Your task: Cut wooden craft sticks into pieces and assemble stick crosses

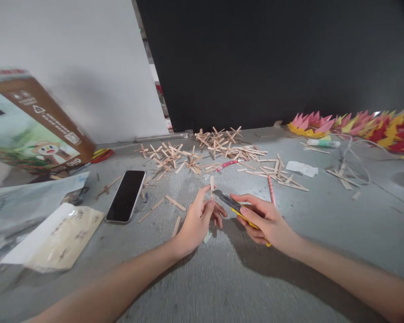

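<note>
My left hand [198, 220] pinches a short wooden craft stick [212, 183] upright between thumb and fingers. In my right hand [267, 222] is a utility knife with a yellow handle [247, 216], gripped from above. Its dark front end [227, 198] points left and reaches close to the stick; whether it touches I cannot tell. Beyond my hands lies a heap of craft sticks, many joined into star shapes [170, 157]. Loose craft sticks [175, 203] lie left of my left hand. A red and white striped straw-like piece [271, 189] lies behind my right hand.
A phone [126, 196] and a plastic-wrapped packet [67, 235] lie on the left, before a printed carton [37, 125]. On the right are a glue stick [323, 143], a white cable [368, 168], a paper scrap [302, 168] and folded paper flowers [390, 130]. A black panel [272, 58] stands behind.
</note>
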Action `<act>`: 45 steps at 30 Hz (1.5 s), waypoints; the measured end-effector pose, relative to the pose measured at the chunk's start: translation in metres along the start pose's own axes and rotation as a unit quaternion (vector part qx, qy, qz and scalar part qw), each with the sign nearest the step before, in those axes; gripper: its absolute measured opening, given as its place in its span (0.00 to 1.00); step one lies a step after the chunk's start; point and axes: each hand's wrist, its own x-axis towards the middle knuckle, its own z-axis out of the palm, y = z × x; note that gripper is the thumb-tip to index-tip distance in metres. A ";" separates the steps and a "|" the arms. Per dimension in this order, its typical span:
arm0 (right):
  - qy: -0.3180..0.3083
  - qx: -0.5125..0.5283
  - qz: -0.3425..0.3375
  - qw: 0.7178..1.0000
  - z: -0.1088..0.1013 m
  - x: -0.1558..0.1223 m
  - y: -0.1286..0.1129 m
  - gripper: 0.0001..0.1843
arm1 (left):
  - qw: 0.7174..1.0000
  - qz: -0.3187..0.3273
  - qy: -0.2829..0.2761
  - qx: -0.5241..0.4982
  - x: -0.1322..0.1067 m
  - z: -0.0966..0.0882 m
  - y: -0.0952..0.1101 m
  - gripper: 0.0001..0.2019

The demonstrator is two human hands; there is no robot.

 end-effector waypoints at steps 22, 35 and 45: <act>0.050 -0.176 -0.129 0.975 -0.003 -0.003 0.003 0.24 | 1.000 -0.001 0.007 -0.008 -0.002 0.003 0.001 0.18; 0.110 -0.417 -0.210 0.877 0.000 -0.003 0.010 0.18 | 0.998 0.003 0.034 0.048 -0.003 0.002 -0.004 0.16; 0.107 -0.446 -0.196 0.867 0.014 -0.016 0.000 0.18 | 0.975 0.024 0.054 0.213 -0.007 -0.001 -0.006 0.14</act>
